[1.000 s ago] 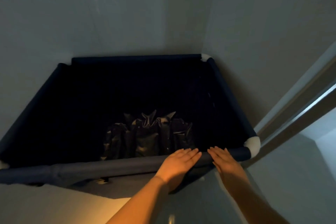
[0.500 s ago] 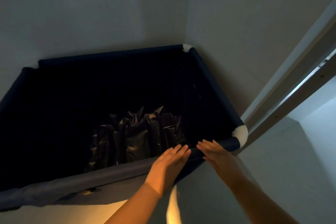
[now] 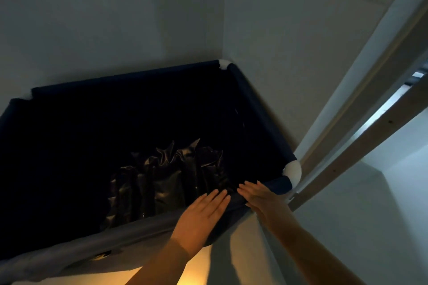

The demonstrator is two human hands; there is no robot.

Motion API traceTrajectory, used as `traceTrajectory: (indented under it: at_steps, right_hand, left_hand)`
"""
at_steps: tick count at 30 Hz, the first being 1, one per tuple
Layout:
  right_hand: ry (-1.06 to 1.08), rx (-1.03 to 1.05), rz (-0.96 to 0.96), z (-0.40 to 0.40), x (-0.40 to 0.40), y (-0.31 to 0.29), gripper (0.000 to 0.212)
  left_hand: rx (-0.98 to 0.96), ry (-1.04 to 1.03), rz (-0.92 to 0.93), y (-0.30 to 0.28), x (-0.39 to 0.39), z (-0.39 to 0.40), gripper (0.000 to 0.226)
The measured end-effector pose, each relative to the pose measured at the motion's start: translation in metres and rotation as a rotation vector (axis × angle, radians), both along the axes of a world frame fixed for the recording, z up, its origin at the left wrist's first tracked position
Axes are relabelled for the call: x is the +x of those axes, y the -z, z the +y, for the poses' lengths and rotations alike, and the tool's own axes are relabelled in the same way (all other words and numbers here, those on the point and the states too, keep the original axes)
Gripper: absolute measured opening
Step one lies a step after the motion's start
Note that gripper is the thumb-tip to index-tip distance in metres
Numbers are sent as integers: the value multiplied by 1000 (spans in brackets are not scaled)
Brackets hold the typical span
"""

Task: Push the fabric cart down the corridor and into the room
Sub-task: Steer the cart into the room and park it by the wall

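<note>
Most of the job looks done, by my read: the cart [image 3: 245, 109] sits w/ its far corner tucked right into the corner where two walls [image 3: 111, 18] meet, its far rim along the back wall and its right rim close along the side wall. That reads as a parked spot inside a room, not mid-corridor, tho I can't see the floor ahead or any wheels. Inside the cart, near my edge, lies a crumpled dark glossy bag [image 3: 166, 176]; rest of the interior is too dark to tell. White corner caps [image 3: 293, 170] show at the near-right and far corners. My left hand [image 3: 201, 213] lies flat on the near rim, fingers straight and together, palm down, not wrapped round anything. My right hand [image 3: 259, 196] is just beside it on the same rim, nearer the right cap, also flat and unclenched, pressing rather than gripping. To the right a door frame [image 3: 361, 109] runs diagonally, w/ brighter space beyond it. What's left, I'd judge: maybe a last nudge to square the cart to the wall, then hands off. Can't confirm it's the right room from here.
</note>
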State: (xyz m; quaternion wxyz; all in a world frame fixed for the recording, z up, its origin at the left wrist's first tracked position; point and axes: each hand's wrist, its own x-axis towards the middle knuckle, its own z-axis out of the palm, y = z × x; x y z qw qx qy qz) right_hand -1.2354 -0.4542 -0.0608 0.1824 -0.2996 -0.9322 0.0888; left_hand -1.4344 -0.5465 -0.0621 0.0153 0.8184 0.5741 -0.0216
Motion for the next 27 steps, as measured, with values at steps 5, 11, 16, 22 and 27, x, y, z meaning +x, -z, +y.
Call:
traceTrajectory:
  at_steps: [5,11,16,22,27]
  right_hand:
    - [-44,-13,24,20,23,7,31]
    - [-41,117,-5,54,17,3,54]
    - [-66,33,120,64,7,10,46]
    - [-56,-38,164,86,-14,10,43]
    - [-54,-108,107,109,-31,2,38]
  left_hand:
    - [-46,21,76,5,9,18,89]
    - [-47,7,78,11,13,43,78]
    - [-32,-14,85,4,0,56,80]
    - [-13,18,106,12,-24,81,75]
    - [-19,1,119,12,-36,101,76]
